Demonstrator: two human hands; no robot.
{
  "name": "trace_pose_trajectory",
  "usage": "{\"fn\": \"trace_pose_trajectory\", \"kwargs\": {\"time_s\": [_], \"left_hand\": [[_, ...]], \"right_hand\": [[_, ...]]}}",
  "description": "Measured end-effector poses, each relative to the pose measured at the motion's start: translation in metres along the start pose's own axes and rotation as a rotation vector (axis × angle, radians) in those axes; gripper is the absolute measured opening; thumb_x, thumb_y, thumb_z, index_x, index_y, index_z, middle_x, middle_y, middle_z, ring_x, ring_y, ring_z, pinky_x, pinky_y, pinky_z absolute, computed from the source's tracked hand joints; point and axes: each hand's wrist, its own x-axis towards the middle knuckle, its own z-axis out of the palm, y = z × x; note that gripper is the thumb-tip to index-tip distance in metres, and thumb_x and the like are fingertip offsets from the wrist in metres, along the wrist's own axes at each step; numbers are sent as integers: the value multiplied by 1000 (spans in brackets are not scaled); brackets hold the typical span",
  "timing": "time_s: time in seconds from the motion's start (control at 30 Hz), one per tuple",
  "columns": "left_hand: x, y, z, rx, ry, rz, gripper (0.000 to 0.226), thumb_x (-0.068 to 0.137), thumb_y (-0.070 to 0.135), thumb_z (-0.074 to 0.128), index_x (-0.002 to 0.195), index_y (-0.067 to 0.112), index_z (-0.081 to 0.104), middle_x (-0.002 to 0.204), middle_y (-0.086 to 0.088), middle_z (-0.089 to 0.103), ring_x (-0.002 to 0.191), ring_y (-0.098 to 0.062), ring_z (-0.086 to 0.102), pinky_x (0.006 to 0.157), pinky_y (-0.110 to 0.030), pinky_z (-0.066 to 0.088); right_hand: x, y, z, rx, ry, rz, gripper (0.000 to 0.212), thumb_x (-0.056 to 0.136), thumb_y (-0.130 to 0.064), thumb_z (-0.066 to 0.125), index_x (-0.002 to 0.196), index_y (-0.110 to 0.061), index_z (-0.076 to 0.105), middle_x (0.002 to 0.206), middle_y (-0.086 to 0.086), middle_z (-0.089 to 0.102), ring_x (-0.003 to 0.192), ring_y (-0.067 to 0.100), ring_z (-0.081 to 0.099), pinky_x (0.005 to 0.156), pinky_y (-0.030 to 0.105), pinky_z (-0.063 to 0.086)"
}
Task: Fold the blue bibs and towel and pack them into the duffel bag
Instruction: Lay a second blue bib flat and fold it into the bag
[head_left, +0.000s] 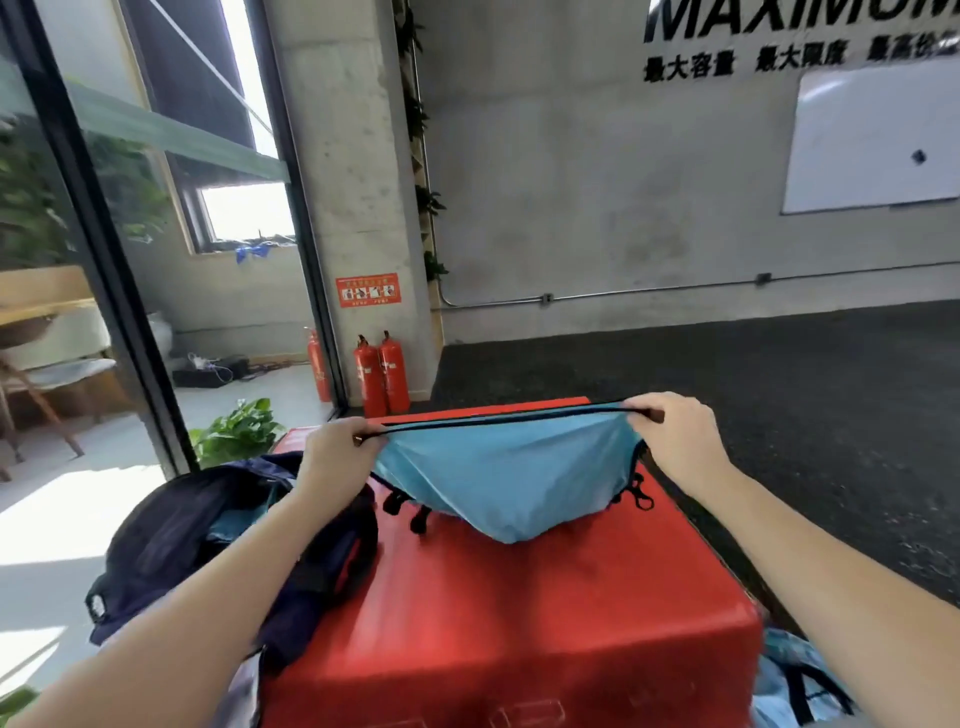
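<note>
Right in front of the person sits a big red box (519, 613), taking up most of the lower middle of the view. Slumped against its left side is a dark navy duffel bag (218, 545), mouth open, with a bit of blue cloth showing inside it. Above the far end of the box, a light blue bib (511, 478) with black edging is held up in the air, stretched flat along its top edge and sagging down to a soft point in the middle; that point hangs just over the box lid. Black straps and a clip dangle off its lower corners. More blue fabric (795, 675) lies bunched at the box's right side, low in the view. The left hand (337, 449) pinches the bib's top left corner, fingers curled around the trim. The right hand (670, 431) does the same at the top right corner, pulling the edge taut. Two red fire extinguishers (382, 374) stand by the concrete pillar behind.
</note>
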Motion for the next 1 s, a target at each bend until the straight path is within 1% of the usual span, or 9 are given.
{"fn": "trace_pose_trajectory", "kwargs": {"time_s": [0.13,0.37,0.43,0.53,0.63,0.73,0.8,0.93,1.0], "left_hand": [[34,58,-68,25,43,92,13,91,13,70,100,10,79,86,0,70,87,-20,64,72,-19,38],[63,157,-201,-45,194,195,19,93,23,69,101,9,78,94,-10,75,87,-24,65,72,-30,47],[65,178,-231,-146,239,183,18,89,26,74,98,11,79,87,-6,74,82,-22,66,72,-32,51],[64,201,-262,-169,219,197,18,86,27,78,98,13,79,83,0,72,71,-11,59,60,-20,44],[62,208,-283,-128,168,223,20,83,30,82,93,13,80,91,-4,75,80,-15,64,63,-16,43],[69,200,-294,-132,114,212,21,78,36,86,88,19,82,89,-1,77,90,-20,70,79,-28,54],[74,191,-294,-135,82,207,17,75,38,87,81,23,82,83,1,77,86,-21,70,78,-33,55],[83,174,-281,-93,56,186,20,75,42,86,73,22,81,76,-6,73,69,-19,58,68,-31,45],[90,161,-270,-66,23,168,19,77,38,85,77,20,81,78,-5,73,64,-18,54,67,-30,46]], "right_hand": [[33,-55,-60,92,91,-18,15,90,-15,72,103,-14,79,103,1,76,93,10,63,78,17,38],[63,-156,-166,269,195,-98,28,89,-19,76,113,-5,74,106,0,70,98,15,62,87,26,42],[68,-178,-191,312,220,-115,29,89,-25,76,110,-6,75,102,-1,72,91,16,67,80,26,46],[74,-200,-215,313,229,-91,23,89,-27,76,104,-10,78,84,-2,72,70,9,63,61,20,43],[82,-208,-227,331,206,-50,26,90,-24,76,109,-7,76,100,4,73,89,15,66,78,24,46],[86,-209,-229,351,132,-9,29,92,-17,73,117,-3,72,112,6,70,108,20,62,93,30,42],[87,-208,-227,346,79,-5,32,93,-14,71,123,-2,68,119,6,68,116,22,60,99,32,41],[84,-207,-219,320,-25,-42,19,90,-17,74,108,-9,75,101,-1,73,103,18,66,90,28,50],[87,-200,-210,248,-51,-60,9,87,-24,78,94,-20,79,93,0,76,96,25,70,85,36,56]]}}
